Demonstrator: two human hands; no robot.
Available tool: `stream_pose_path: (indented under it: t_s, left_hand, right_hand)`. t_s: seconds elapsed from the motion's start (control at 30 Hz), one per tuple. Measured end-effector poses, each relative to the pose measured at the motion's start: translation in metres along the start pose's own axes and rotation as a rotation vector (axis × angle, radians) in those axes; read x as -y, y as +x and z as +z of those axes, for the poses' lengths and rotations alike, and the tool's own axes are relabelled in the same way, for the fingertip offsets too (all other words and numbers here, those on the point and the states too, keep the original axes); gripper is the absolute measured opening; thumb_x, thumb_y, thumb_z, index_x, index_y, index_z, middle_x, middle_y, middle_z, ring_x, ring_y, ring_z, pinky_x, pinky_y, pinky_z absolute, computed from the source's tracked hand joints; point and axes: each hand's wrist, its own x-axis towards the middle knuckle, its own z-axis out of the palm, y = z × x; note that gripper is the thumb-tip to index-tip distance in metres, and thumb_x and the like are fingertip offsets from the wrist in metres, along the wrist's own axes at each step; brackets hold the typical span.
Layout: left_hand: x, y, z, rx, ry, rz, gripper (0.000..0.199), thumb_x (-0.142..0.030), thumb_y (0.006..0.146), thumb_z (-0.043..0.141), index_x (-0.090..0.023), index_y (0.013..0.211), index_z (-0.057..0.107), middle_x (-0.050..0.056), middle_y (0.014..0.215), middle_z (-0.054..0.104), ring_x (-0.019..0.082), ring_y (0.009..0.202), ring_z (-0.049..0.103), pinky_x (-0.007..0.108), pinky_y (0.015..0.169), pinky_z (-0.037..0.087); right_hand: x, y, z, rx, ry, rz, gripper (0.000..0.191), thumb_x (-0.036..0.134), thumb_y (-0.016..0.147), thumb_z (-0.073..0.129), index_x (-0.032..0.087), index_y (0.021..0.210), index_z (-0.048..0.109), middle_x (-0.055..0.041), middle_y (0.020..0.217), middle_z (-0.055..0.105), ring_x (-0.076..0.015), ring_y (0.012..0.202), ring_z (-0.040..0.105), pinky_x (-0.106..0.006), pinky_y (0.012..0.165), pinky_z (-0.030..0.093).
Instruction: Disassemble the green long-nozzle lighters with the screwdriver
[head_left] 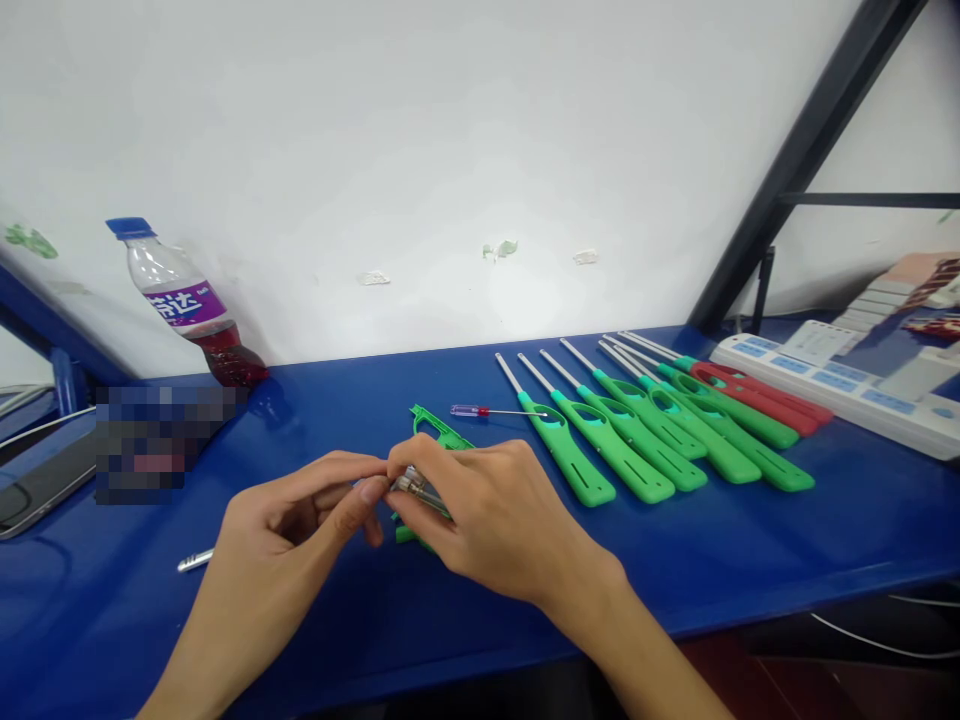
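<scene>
Okay, we've got both hands together above the bench [337,650]. Right hand [491,510] grips a small metal-and-clear fitting [412,484], mostly covered by our fingers; left hand [270,560] pinches its left end, thumb against index. Probably one hand steadies while the other works the end; what's right under the fingertips, we can't tell. Green shell [444,432] lies below the hands, partly hidden, likely to keep it close to the fitting. Screwdriver [471,411] sits just behind, tip at the nearest of the green lighters [619,450]: handy, not underfoot. Those fan out side by side, red lighters [787,402] at the far right, presumably to stay sorted. Metal tube [195,561] pokes out past our left wrist.
</scene>
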Motion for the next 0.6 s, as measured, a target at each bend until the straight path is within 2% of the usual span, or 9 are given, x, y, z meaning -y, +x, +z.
stream_pose_path:
  t_s: [0.07,0.17,0.27,0.43,0.6]
  left_hand:
    - [0.000,0.000,0.000,-0.004,-0.009,0.009,0.022,-0.047,0.085,0.072,-0.027,0.088,0.080,-0.001,0.067,0.070,0.009,0.046,0.050,0.020,0.037,0.033]
    - [0.001,0.000,0.000,0.002,-0.018,-0.001,0.021,-0.047,0.084,0.074,-0.027,0.087,0.080,-0.001,0.072,0.071,0.009,0.049,0.052,0.019,0.038,0.033]
    - [0.004,0.001,0.000,0.025,-0.035,-0.045,0.024,-0.048,0.084,0.075,-0.026,0.091,0.079,-0.002,0.064,0.067,0.010,0.049,0.053,0.019,0.040,0.034]
    - [0.011,0.001,-0.003,0.056,-0.022,-0.138,0.034,-0.053,0.083,0.074,-0.023,0.096,0.076,-0.003,0.052,0.061,0.009,0.041,0.044,0.020,0.038,0.030]
    - [0.017,0.000,-0.005,0.091,-0.021,-0.108,0.025,-0.047,0.083,0.075,-0.024,0.094,0.075,-0.005,0.053,0.061,0.009,0.043,0.045,0.020,0.039,0.027]
  right_hand:
    - [0.000,0.000,0.000,0.004,-0.004,-0.014,0.014,0.036,0.105,0.053,0.023,0.110,0.054,0.0073,0.081,0.076,-0.0107,0.069,0.073,-0.028,0.052,0.029]
    - [0.000,0.000,0.000,0.001,-0.021,-0.036,0.015,0.036,0.105,0.051,0.023,0.114,0.053,0.0072,0.082,0.076,-0.0109,0.070,0.074,-0.029,0.050,0.028]
    - [-0.001,-0.001,0.001,-0.004,-0.044,-0.054,0.017,0.035,0.106,0.049,0.023,0.118,0.052,0.0071,0.081,0.076,-0.0111,0.071,0.074,-0.029,0.050,0.028]
    - [-0.002,-0.002,0.002,-0.029,-0.041,-0.060,0.017,0.035,0.106,0.051,0.025,0.119,0.053,0.0070,0.082,0.076,-0.0104,0.072,0.074,-0.029,0.050,0.028]
    - [-0.002,-0.002,0.003,0.008,-0.041,-0.057,0.016,0.035,0.106,0.052,0.026,0.119,0.054,0.0064,0.083,0.076,-0.0102,0.072,0.072,-0.029,0.050,0.027]
